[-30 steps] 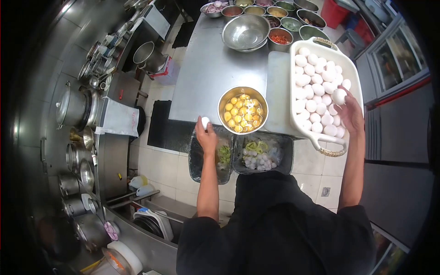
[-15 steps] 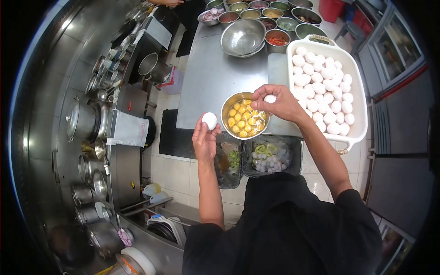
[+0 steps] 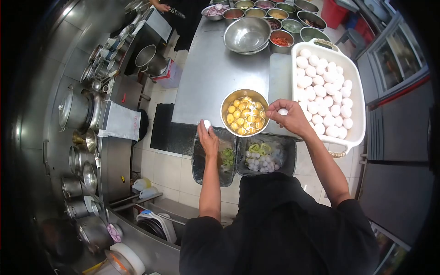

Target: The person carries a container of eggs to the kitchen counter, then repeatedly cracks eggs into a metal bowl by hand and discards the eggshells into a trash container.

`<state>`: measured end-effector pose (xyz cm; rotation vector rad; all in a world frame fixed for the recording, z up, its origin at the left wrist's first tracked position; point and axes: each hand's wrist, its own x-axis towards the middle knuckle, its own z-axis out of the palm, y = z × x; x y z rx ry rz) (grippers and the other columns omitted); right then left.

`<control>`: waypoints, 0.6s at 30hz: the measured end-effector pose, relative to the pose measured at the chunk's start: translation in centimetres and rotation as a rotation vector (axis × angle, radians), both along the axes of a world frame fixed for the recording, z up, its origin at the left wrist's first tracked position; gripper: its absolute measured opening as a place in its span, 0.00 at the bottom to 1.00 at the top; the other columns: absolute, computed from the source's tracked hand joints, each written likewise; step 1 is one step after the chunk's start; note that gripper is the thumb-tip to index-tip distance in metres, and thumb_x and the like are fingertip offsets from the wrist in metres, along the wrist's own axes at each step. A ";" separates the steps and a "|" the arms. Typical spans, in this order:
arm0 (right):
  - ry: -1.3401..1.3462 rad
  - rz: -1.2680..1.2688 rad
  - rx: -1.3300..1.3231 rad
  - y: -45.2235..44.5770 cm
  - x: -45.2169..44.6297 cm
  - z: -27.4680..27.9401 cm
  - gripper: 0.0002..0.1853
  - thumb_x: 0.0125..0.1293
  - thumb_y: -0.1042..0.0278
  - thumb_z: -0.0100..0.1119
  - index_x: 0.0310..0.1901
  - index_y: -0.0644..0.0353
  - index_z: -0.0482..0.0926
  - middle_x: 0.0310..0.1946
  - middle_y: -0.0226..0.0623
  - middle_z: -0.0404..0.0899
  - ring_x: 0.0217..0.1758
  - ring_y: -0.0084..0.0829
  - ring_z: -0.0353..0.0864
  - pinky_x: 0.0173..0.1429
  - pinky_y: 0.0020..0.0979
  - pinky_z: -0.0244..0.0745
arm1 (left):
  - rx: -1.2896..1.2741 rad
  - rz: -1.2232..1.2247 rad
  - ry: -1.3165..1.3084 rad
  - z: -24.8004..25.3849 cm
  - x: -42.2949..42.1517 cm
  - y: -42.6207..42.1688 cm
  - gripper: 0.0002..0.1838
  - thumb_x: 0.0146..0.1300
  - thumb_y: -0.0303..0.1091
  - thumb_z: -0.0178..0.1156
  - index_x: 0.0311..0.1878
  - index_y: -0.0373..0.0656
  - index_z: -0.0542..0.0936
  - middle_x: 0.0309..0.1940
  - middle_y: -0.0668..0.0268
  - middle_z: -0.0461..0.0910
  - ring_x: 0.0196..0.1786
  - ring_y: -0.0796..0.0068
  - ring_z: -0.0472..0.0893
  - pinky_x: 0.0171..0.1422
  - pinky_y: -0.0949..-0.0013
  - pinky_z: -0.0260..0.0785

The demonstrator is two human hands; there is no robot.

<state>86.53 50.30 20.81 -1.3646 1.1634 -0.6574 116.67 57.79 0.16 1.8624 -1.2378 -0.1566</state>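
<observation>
A white egg (image 3: 207, 124) is held in the fingers of my left hand (image 3: 209, 140), by the front edge of the steel table. My right hand (image 3: 292, 120) is closed around another white egg (image 3: 283, 111), only partly seen between the fingers. Its fingertips are beside the right rim of a metal pot (image 3: 224, 103), which contains several raw egg yolks (image 3: 245, 115) in clear egg white. To the right, a white basket (image 3: 360, 110) with woven handles holds a heap of white eggs (image 3: 327, 91).
Below the table edge are two dark bins, the left bin (image 3: 198, 172) with green scraps and the right bin (image 3: 288, 158) with eggshells. Steel bowls (image 3: 247, 34) and ingredient pans (image 3: 281, 41) cover the table's far end. At upper left is another person's hand (image 3: 162, 8).
My right hand has moved right, from over the pot to beside its rim. My left hand has turned, hiding more of its egg. The camera view has shifted slightly.
</observation>
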 end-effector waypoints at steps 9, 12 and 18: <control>0.109 0.362 -0.623 -2.0 2.9 2.1 0.20 0.57 0.63 0.72 0.49 0.61 0.82 0.35 0.37 0.84 0.41 0.34 0.83 0.49 0.34 0.77 | -0.117 -0.288 1.223 11.8 -1.0 0.2 0.20 0.73 0.31 0.53 0.64 0.31 0.70 0.46 0.54 0.80 0.38 0.68 0.82 0.37 0.70 0.75; 0.072 0.515 -0.737 -3.6 5.0 2.1 0.24 0.53 0.60 0.71 0.52 0.59 0.81 0.37 0.43 0.85 0.43 0.44 0.85 0.50 0.39 0.78 | -0.010 -0.525 1.306 15.4 -2.2 -0.4 0.21 0.73 0.33 0.53 0.64 0.32 0.69 0.46 0.55 0.80 0.36 0.70 0.82 0.36 0.71 0.74; 0.126 0.661 -0.690 -6.1 6.0 1.3 0.25 0.52 0.59 0.68 0.52 0.58 0.82 0.38 0.45 0.85 0.41 0.47 0.85 0.49 0.40 0.79 | 0.058 -0.689 1.267 16.8 -4.0 -3.3 0.18 0.74 0.35 0.53 0.60 0.34 0.71 0.45 0.55 0.80 0.35 0.68 0.82 0.34 0.70 0.75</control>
